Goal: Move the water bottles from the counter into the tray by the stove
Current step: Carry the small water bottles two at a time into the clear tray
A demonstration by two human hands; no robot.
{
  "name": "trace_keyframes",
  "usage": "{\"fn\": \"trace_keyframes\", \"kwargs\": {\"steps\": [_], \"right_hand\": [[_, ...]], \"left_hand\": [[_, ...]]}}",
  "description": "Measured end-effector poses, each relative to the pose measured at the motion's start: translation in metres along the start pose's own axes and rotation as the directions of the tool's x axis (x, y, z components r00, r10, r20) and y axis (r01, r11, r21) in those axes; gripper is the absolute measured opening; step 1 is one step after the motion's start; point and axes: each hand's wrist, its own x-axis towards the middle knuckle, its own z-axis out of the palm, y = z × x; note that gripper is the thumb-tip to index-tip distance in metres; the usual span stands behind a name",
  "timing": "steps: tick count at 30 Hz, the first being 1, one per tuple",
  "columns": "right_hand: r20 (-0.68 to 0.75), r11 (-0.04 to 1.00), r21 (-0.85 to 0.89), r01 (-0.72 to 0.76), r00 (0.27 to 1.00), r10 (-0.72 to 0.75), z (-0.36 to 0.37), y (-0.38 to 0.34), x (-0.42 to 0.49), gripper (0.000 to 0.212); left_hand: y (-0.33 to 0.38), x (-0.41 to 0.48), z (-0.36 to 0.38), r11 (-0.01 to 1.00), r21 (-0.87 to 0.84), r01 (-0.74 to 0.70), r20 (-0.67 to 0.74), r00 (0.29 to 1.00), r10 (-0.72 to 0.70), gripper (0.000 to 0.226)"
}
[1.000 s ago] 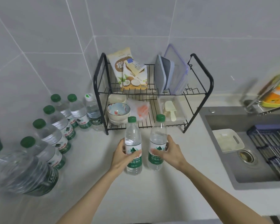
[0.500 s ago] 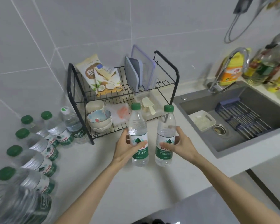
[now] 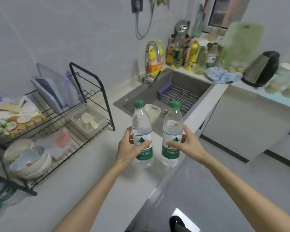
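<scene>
I hold two clear water bottles with green caps and green labels, both upright above the counter's front edge. My left hand [image 3: 130,149] grips the left bottle [image 3: 141,129] around its label. My right hand [image 3: 188,144] grips the right bottle [image 3: 172,128] the same way. Both bottles are off the counter [image 3: 94,173], close to the sink's near corner. No tray or stove is in view. A few more bottles [image 3: 0,196] lie blurred at the far left edge.
A black wire dish rack [image 3: 90,91] with bowls [image 3: 28,161] and a container stands at left. The grey sink [image 3: 182,84] with a faucet [image 3: 151,54] lies ahead. Condiment bottles [image 3: 182,51], a blue cloth [image 3: 223,75] and a kettle [image 3: 261,68] line the far counter.
Both hands have lifted the two bottles off the counter and carried them right, toward the sink. My view has swung right, so the row of bottles has slid out at left.
</scene>
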Motion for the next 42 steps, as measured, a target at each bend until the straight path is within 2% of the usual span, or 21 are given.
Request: {"fn": "trace_keyframes", "kwargs": {"steps": [5,9,15,21,26,36,42], "right_hand": [[-0.13,0.998,0.053,-0.022,0.991,0.029,-0.066,0.018,-0.019,0.061],[-0.204,0.997,0.068,-0.047,0.977,0.06,-0.122,0.041,-0.024,0.069],[-0.329,0.993,0.113,-0.038,0.941,0.074,-0.22,0.078,-0.036,0.06],[-0.455,0.989,0.14,-0.054,0.883,0.113,-0.311,0.111,-0.052,0.063],[-0.611,0.982,0.17,-0.086,0.772,0.174,-0.38,0.14,-0.07,0.059],[-0.771,0.96,0.242,-0.138,0.573,0.277,-0.502,0.193,-0.07,0.044],[-0.84,0.945,0.295,-0.138,0.435,0.326,-0.597,0.221,-0.054,0.053]], "left_hand": [[0.025,0.019,0.072,0.999,-0.017,-0.036,0.156,0.987,0.039,0.073],[0.05,0.031,0.138,0.995,-0.042,-0.088,0.254,0.963,0.096,0.059],[0.088,0.05,0.25,0.985,-0.066,-0.161,0.36,0.917,0.174,0.066],[0.126,0.061,0.354,0.98,-0.087,-0.178,0.463,0.864,0.198,0.055],[0.155,0.075,0.444,0.979,-0.076,-0.192,0.579,0.79,0.2,0.057],[0.201,0.113,0.614,0.973,-0.092,-0.213,0.773,0.601,0.204,0.056],[0.242,0.145,0.739,0.964,-0.132,-0.232,0.851,0.472,0.231,0.064]]}}
